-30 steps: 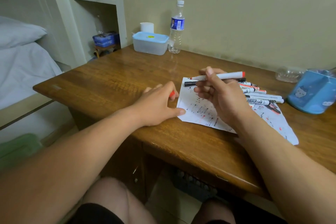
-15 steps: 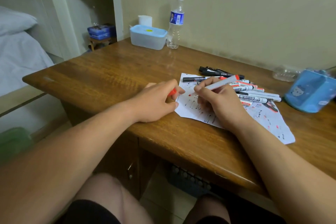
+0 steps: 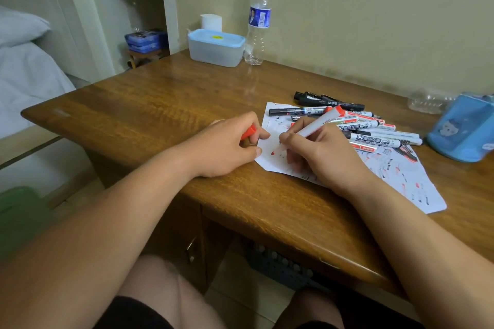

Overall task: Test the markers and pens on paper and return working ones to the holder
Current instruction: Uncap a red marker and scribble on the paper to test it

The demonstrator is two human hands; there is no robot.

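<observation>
My right hand [image 3: 320, 152] grips a white marker with a red end [image 3: 316, 124] like a pen, its tip down on the white paper [image 3: 401, 176], where a red mark shows. My left hand [image 3: 227, 147] rests on the desk at the paper's left edge and holds the marker's red cap [image 3: 248, 132] in its fingers. A pile of several white, red-ended and black markers [image 3: 374, 128] lies on the paper's far part. The blue holder [image 3: 462, 131] stands at the right edge of the desk.
The wooden desk [image 3: 160, 107] carries a lidded plastic box [image 3: 216, 47], a water bottle [image 3: 258, 21] and a white roll at the back by the wall. A clear plastic piece [image 3: 427, 101] lies behind the holder. A bed and shelves are to the left.
My right hand turned the marker from level above the paper to tip-down and brought it onto the sheet, leaving a red mark. My left hand kept holding the red cap.
</observation>
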